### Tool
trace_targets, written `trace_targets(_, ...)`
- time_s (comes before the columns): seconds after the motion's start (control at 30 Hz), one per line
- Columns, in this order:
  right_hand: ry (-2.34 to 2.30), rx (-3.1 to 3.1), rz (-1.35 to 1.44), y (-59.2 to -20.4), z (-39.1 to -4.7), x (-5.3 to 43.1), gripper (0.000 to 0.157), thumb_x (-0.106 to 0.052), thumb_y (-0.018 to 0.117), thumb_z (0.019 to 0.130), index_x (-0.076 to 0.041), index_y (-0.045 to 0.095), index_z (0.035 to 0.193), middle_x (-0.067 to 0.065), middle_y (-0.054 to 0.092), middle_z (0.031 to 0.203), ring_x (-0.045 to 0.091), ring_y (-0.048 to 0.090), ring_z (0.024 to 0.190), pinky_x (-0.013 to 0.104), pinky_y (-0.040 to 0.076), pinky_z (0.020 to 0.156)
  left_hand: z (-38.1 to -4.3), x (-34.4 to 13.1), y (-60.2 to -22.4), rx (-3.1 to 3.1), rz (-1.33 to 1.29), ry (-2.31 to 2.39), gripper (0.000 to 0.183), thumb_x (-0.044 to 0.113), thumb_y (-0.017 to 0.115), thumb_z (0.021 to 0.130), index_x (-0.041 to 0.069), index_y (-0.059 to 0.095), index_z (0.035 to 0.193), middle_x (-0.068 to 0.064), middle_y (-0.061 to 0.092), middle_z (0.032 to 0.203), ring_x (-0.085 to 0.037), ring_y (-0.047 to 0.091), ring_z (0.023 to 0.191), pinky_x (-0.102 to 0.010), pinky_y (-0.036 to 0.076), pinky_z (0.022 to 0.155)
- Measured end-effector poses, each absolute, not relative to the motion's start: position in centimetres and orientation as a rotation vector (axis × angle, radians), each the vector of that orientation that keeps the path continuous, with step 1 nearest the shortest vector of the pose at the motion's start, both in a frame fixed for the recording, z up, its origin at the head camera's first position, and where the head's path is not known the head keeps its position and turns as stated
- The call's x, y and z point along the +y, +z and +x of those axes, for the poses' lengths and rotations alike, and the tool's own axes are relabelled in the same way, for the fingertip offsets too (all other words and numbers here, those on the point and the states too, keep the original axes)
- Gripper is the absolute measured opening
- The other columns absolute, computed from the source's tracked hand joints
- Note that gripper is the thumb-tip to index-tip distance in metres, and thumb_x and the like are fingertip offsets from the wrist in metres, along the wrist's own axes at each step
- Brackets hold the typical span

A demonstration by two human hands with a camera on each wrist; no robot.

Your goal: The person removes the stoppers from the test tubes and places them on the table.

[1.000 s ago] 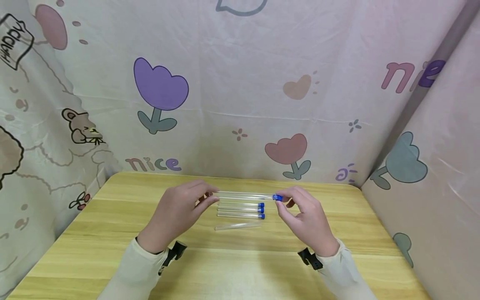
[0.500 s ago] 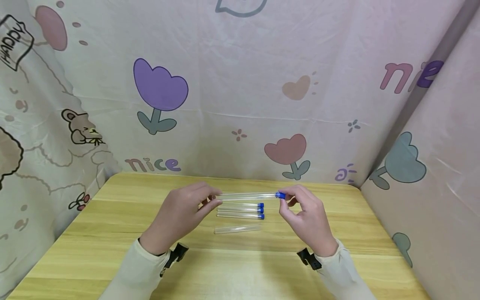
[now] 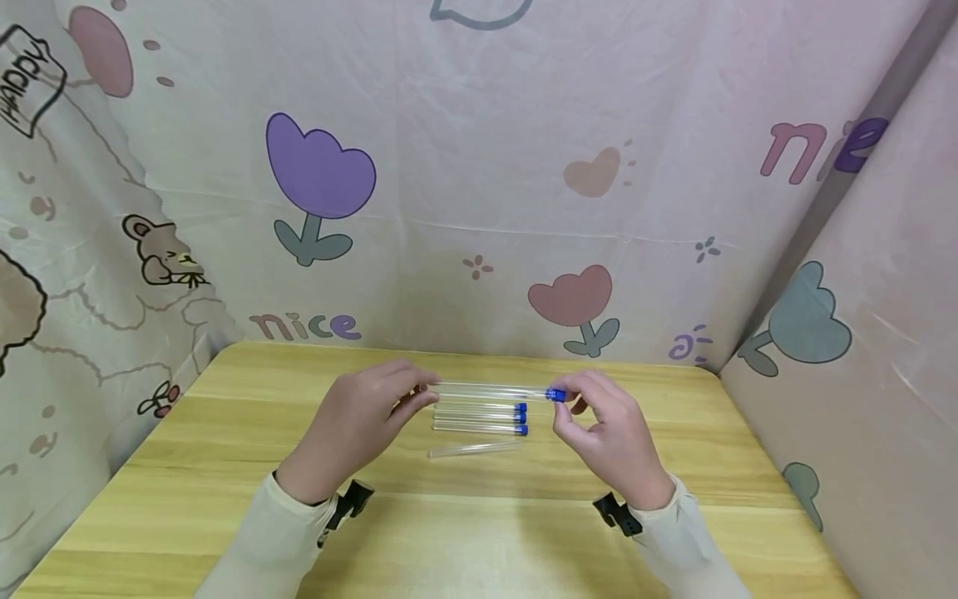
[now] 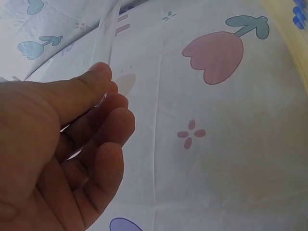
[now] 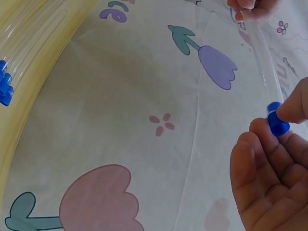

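A clear test tube (image 3: pixel 490 390) is held level above the table between both hands. My left hand (image 3: pixel 359 428) pinches its left end between thumb and fingertips. At the other end, the thumb and fingers of my right hand (image 3: pixel 609 433) grip the blue cap (image 5: pixel 277 120), which sits on the tube's mouth. Below the held tube lie three capped test tubes (image 3: pixel 479 418) side by side, their blue caps to the right. Closer to the person, an uncapped test tube (image 3: pixel 474 450) lies slightly slanted. In the left wrist view the held tube (image 4: pixel 108 33) looks blurred.
The wooden table (image 3: pixel 479 532) carries the tubes. Behind it hangs a white cloth (image 3: pixel 456 166) printed with flowers, and more cloth stands along both sides. A black camera mount (image 3: pixel 349 503) is strapped to each wrist.
The held tube rose a little and tilted, its cap end shifting right, then came back level and slightly left. Both hands keep their grip throughout. The tubes on the table stay put.
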State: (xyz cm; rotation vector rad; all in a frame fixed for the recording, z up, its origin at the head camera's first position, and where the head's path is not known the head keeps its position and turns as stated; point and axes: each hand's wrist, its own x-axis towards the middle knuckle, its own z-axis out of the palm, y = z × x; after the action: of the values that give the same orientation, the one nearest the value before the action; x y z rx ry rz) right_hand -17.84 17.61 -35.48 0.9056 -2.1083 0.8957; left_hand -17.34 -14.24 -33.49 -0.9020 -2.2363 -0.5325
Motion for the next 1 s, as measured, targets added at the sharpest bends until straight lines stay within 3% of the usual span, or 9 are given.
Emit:
trace_targets(0.53, 0.818, -2.182, 1.113, -35.14, -17.92, 18.1, 0.019, 0.002, 0.067, 0.088, -0.009, 0.071, 0.103, -0.003, 0.068, 0.097, 0.008, 0.06, 0.083, 0.014, 0.052, 0.078, -17.71, -14.75, -33.34, -2.215, -0.911, -0.461, 0.017, 0.016, 0.083, 0.088, 0.011, 0.077, 0.102, 0.005, 0.073, 0.089, -0.007, 0.067, 0.068, -0.024, 0.056, 0.061)
trace_targets(0.8, 0.76, -2.187, 1.247, -35.31, -18.03, 18.15, 0.022, 0.004, 0.067, 0.086, -0.011, 0.069, 0.102, -0.004, 0.069, 0.101, 0.007, 0.062, 0.086, 0.019, 0.056, 0.075, -17.62, -15.11, -33.41, -2.227, -0.883, -0.464, 0.018, 0.016, 0.082, 0.089, 0.011, 0.076, 0.105, 0.004, 0.073, 0.093, -0.009, 0.069, 0.073, -0.027, 0.058, 0.065)
trace_targets(1.0, 0.796, -2.137, 1.207, -35.51, -18.12, 18.14, 0.012, -0.004, 0.065, 0.094, -0.008, 0.07, 0.105, -0.001, 0.071, 0.101, 0.009, 0.064, 0.084, 0.02, 0.056, 0.074, -17.48, -15.05, -33.32, -2.255, -0.854, -0.457, 0.017, 0.019, 0.083, 0.089, 0.012, 0.077, 0.103, 0.005, 0.073, 0.093, -0.006, 0.065, 0.069, -0.024, 0.055, 0.061)
